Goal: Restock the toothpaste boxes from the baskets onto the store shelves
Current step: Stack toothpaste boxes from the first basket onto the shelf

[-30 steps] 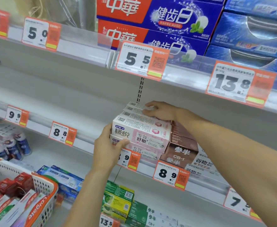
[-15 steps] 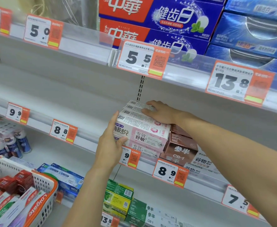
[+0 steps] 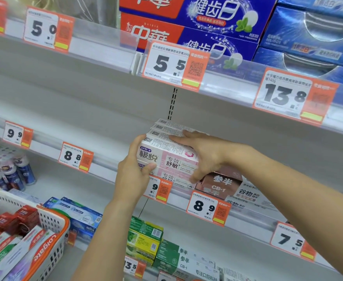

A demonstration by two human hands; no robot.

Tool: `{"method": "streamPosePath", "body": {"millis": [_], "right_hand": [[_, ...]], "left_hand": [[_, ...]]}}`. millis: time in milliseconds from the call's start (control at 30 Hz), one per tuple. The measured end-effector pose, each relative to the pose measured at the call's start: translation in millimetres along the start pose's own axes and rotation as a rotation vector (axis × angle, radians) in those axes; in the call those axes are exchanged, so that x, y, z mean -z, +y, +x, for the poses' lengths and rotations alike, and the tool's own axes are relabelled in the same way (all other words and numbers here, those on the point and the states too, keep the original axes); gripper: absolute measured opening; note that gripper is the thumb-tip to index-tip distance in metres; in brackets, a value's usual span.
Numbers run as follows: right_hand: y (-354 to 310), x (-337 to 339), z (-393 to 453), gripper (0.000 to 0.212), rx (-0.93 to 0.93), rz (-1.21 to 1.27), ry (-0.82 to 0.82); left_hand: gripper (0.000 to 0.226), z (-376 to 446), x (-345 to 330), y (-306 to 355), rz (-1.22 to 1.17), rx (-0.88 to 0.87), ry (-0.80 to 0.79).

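Observation:
A stack of pink-and-white toothpaste boxes (image 3: 172,157) sits on the middle shelf (image 3: 97,169), behind its price rail. My left hand (image 3: 133,173) grips the stack's left end, thumb on the front face and fingers hidden behind. My right hand (image 3: 203,153) lies over the top and right side, fingers spread on the top boxes and thumb down the front. A white basket with an orange rim (image 3: 51,232) at the lower left holds red Colgate boxes (image 3: 34,252) and small red boxes.
Brown boxes (image 3: 219,185) stand right of the pink stack. Blue and red boxes (image 3: 197,23) fill the top shelf. Green and yellow boxes (image 3: 146,240) and blue boxes (image 3: 81,216) lie on the lower shelf. Orange price tags (image 3: 174,65) line each rail. Small bottles (image 3: 14,175) stand at far left.
My right hand has slid from the back top of the stack forward and down, its thumb now on the front face. My left hand keeps its hold on the left end.

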State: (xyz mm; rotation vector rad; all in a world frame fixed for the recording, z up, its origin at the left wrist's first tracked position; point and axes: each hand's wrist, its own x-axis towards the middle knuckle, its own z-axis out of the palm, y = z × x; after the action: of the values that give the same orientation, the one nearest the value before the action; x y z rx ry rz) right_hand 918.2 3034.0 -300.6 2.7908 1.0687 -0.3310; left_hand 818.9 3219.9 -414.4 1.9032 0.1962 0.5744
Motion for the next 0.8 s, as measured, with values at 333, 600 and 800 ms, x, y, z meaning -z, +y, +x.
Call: {"method": "streamPosePath", "body": {"millis": [333,600,800], "right_hand": [[-2.4,-0.9,-1.0,0.136,0.018,-0.016,0.038],[5.7,8.6,-42.0,0.137,0.029,0.216,0.085],[55.0,-33.0,-135.8,0.115,-0.238,0.115,0.189]], "left_hand": [[0.078,0.6,1.3,0.6,0.005,0.017,0.013],[0.093,-0.5,15.7,11.5,0.090,-0.057,-0.079],[0.068,-17.9,-14.2,58.1,0.160,-0.358,-0.001]]}}
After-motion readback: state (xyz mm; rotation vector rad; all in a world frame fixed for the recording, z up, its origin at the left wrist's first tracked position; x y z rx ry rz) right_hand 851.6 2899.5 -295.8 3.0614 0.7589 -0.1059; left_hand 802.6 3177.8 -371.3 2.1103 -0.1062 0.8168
